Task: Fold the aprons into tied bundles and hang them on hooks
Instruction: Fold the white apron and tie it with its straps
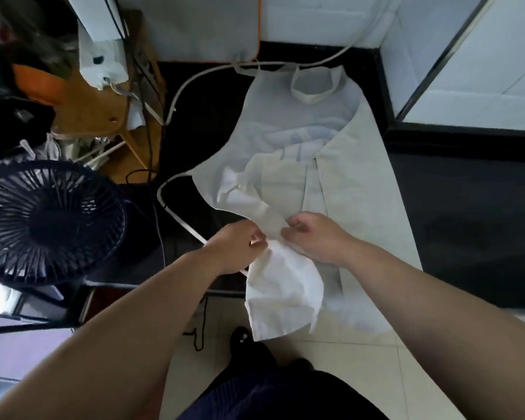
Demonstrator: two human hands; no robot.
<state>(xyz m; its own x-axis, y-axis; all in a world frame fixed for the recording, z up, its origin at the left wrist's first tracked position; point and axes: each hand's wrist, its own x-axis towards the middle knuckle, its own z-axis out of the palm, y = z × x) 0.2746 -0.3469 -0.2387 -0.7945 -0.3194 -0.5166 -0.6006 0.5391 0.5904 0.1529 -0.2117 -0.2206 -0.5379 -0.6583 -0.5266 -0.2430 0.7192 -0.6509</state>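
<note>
A pale white apron (297,137) lies spread on a black counter (467,207), its neck loop (314,95) at the far end. One long strap (176,207) loops off to the left and another strap (325,60) runs to the back. The apron's near part is gathered into a bunch (282,295) that hangs over the counter's front edge. My left hand (240,247) pinches the gathered cloth from the left, and my right hand (312,234) grips it from the right, the two hands almost touching.
A black fan (49,219) stands at the left. Behind it, a wooden table (97,110) carries cables and clutter. A white board with an orange edge (206,28) leans at the back. White tiled walls rise at the right, tiled floor and my dark shoes below.
</note>
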